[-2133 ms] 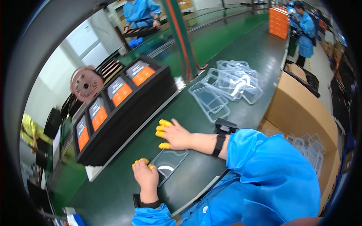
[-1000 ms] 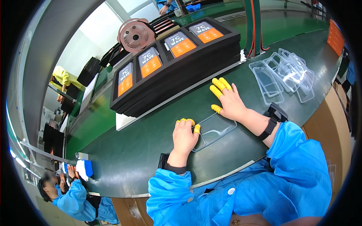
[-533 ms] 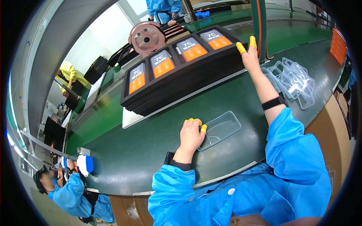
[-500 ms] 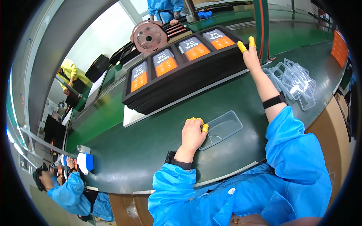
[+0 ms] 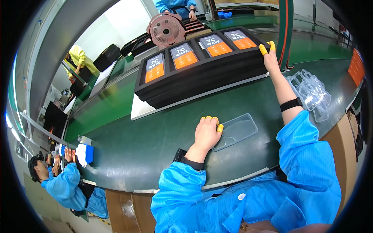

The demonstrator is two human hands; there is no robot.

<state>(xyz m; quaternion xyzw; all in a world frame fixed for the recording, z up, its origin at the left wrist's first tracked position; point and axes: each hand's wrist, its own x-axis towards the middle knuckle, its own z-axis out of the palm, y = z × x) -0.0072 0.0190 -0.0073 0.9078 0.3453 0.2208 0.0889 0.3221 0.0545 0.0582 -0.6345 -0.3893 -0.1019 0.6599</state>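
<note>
My left hand, with yellow finger cots on its fingertips, rests over the left end of a clear plastic box lid on the green work surface. Its fingers are bent and the thumb lies on the lid, whose covered end is hidden. My right hand is stretched forward to the right end of a black foam tray. Thumb and finger there are apart, with nothing seen between them, one tip at the tray's corner. Several grey-and-orange flat packs lie in the tray's compartments.
A loose pile of clear plastic lids lies right of my right forearm. A green post with an orange cable stands beside the tray. Behind it is a pinkish fan. A co-worker in blue handles things at the left; others stand farther back.
The whole view has shifted, so the tray and lids appear farther right. Both hands keep nearly the same places, the right one's thumb and finger slightly closer together. The co-worker's hands at left have moved.
</note>
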